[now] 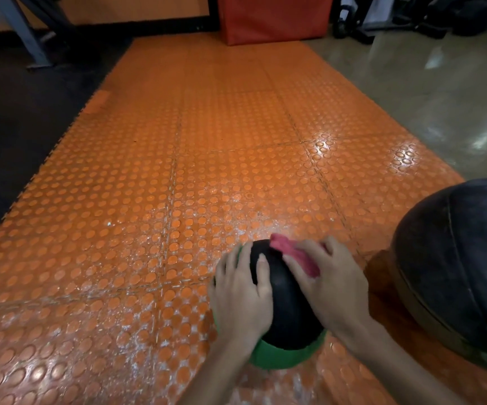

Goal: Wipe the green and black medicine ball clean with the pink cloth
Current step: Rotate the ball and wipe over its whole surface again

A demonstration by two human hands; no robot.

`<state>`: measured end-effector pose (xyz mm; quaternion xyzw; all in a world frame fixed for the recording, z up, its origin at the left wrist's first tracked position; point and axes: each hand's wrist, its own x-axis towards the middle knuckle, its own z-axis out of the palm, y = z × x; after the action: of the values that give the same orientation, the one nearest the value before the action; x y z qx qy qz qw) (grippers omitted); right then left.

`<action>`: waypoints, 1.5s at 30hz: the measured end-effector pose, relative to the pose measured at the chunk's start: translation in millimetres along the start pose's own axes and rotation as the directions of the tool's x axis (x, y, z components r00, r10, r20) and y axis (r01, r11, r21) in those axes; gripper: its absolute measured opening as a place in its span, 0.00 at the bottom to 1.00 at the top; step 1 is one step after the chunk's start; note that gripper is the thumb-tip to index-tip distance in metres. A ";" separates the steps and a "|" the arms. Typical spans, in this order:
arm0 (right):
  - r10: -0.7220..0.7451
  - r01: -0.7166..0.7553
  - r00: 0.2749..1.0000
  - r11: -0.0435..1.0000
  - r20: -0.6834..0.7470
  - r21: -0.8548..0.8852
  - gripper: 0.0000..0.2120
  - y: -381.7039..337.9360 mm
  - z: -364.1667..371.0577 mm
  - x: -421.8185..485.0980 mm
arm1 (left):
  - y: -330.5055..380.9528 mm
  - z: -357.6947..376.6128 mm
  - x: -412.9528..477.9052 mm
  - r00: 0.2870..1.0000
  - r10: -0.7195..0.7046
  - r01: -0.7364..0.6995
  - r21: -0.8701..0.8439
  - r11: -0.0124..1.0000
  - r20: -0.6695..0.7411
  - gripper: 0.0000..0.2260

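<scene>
Wide orange studded mat (178, 171) fills the floor; a big dark ball (464, 258) sits on its right edge; just beside it, low and centre on the mat, there's the green and black medicine ball (286, 302); left hand (240, 293) flat on its left side, fingers spread apart; right hand (332, 285) on top, fingers curled over the bunched pink cloth (286, 245), pressing it onto the black panel.
</scene>
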<state>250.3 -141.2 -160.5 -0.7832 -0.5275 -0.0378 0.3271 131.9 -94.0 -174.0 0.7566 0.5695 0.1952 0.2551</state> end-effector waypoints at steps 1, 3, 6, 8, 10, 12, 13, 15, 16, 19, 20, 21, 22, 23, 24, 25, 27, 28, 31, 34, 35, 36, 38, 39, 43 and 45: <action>-0.067 0.067 0.997 0.998 -0.048 0.005 0.12 -7.1 -1.8 -8.6 | -2.5 -4.7 8.6 1.000 0.002 -0.001 -0.023 1.000 0.028 0.29; -0.154 0.155 0.984 0.988 -0.088 0.006 0.12 -12.7 0.8 -14.7 | -8.5 -11.7 19.4 0.997 0.025 -0.019 -0.094 0.995 0.068 0.23; -0.036 0.037 0.999 0.999 0.003 -0.028 0.11 -7.6 11.4 13.7 | -16.2 -15.0 18.2 0.995 0.065 -0.051 -0.180 0.982 0.072 0.23; 0.191 -0.199 0.953 0.980 0.235 0.010 0.12 9.1 21.5 43.4 | -19.1 -13.2 14.4 0.997 0.065 -0.056 -0.197 0.979 0.042 0.26; 0.301 -0.348 0.861 0.936 0.409 0.044 0.12 22.5 24.9 61.6 | -16.7 -11.2 13.0 0.998 0.049 -0.041 -0.198 0.979 0.034 0.26; 0.281 -0.329 0.883 0.942 0.377 0.069 0.13 17.7 17.5 55.5 | -13.3 -13.4 15.7 0.999 0.033 -0.025 -0.209 0.978 0.038 0.22; 0.231 -0.261 0.923 0.963 0.307 0.061 0.13 9.5 11.9 43.7 | -12.7 -14.4 18.8 0.999 0.024 -0.015 -0.212 0.977 0.041 0.19; 0.054 -0.065 0.987 0.996 0.150 0.067 0.12 -17.4 -1.2 10.7 | -12.4 -15.9 25.6 0.998 0.010 0.003 -0.212 0.977 0.059 0.18; -0.047 0.040 0.994 0.997 0.096 0.072 0.11 -30.0 -5.1 -3.9 | -12.9 -16.0 28.4 0.997 0.013 0.003 -0.210 0.978 0.073 0.18; -0.245 0.244 0.969 0.964 -0.003 -0.104 0.09 -36.6 2.3 -8.2 | -14.9 -14.0 30.0 0.995 0.046 -0.025 -0.230 0.973 0.090 0.20; -0.215 0.210 0.977 0.968 -0.015 -0.139 0.09 -32.3 8.2 2.5 | -16.2 -13.2 28.6 0.996 0.055 -0.036 -0.237 0.971 0.074 0.22; -0.137 0.136 0.991 0.982 0.000 -0.130 0.10 -26.9 12.4 16.4 | -17.0 -12.7 26.9 0.997 0.058 -0.042 -0.242 0.969 0.057 0.23; -0.033 0.039 0.998 0.993 0.053 -0.109 0.12 -20.3 14.8 31.9 | -17.2 -12.7 25.0 0.998 0.050 -0.038 -0.248 0.968 0.045 0.23; 0.077 -0.063 0.985 0.994 0.151 -0.091 0.13 -11.1 18.3 46.3 | -17.3 -12.7 23.3 0.998 0.041 -0.029 -0.254 0.967 0.041 0.23; 0.168 -0.159 0.951 0.986 0.261 -0.055 0.13 -1.3 22.2 58.3 | -17.2 -12.4 22.1 0.999 0.036 -0.026 -0.260 0.965 0.034 0.24; 0.231 -0.243 0.904 0.970 0.360 -0.012 0.13 5.1 23.5 66.3 | -17.3 -12.8 21.0 0.999 0.034 -0.026 -0.260 0.965 0.027 0.25; 0.277 -0.320 0.879 0.946 0.389 0.049 0.13 7.3 18.9 66.6 | -16.0 -13.5 21.3 0.999 0.029 -0.021 -0.229 0.973 0.031 0.22; 0.257 -0.296 0.904 0.953 0.341 0.069 0.13 3.6 14.1 60.5 | -15.2 -13.8 22.5 0.999 0.020 -0.011 -0.222 0.975 0.038 0.19; 0.092 -0.091 0.984 0.996 0.151 -0.015 0.12 -19.3 1.2 23.3 | -13.8 -15.3 30.5 0.998 0.001 0.014 -0.230 0.973 0.067 0.17; -0.097 0.098 0.993 0.995 0.074 -0.017 0.11 -37.8 -0.5 -6.6 | -17.3 -17.5 37.8 0.994 0.000 0.029 -0.254 0.967 0.113 0.17; -0.137 0.138 0.989 0.990 0.061 -0.023 0.10 -38.1 1.3 -7.5 | -19.2 -17.4 38.7 0.993 0.003 0.029 -0.268 0.963 0.118 0.17; -0.142 0.143 0.988 0.989 0.061 -0.024 0.10 -35.8 4.0 -2.4 | -20.2 -16.9 39.0 0.994 0.007 0.025 -0.284 0.959 0.112 0.17; -0.047 0.047 0.996 0.999 0.081 0.003 0.12 -30.5 7.0 19.3 | -20.0 -15.3 38.6 0.996 -0.008 0.036 -0.303 0.952 0.091 0.17; 0.013 -0.015 0.993 1.000 0.114 0.015 0.13 -24.5 10.7 32.3 | -18.8 -14.3 38.3 0.996 -0.029 0.053 -0.306 0.950 0.082 0.17; 0.207 -0.231 0.941 0.971 0.269 0.058 0.12 -3.6 19.6 69.5 | -14.9 -13.0 38.2 0.996 -0.069 0.083 -0.316 0.945 0.054 0.16; 0.198 -0.217 0.945 0.975 0.259 0.048 0.13 -4.8 20.0 64.3 | -17.0 -11.9 39.5 0.996 -0.075 0.089 -0.318 0.944 0.056 0.16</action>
<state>268.9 -77.6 -148.0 -0.8198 -0.4804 0.1169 0.2888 122.9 -50.3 -174.7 0.6848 0.5556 0.2579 0.3946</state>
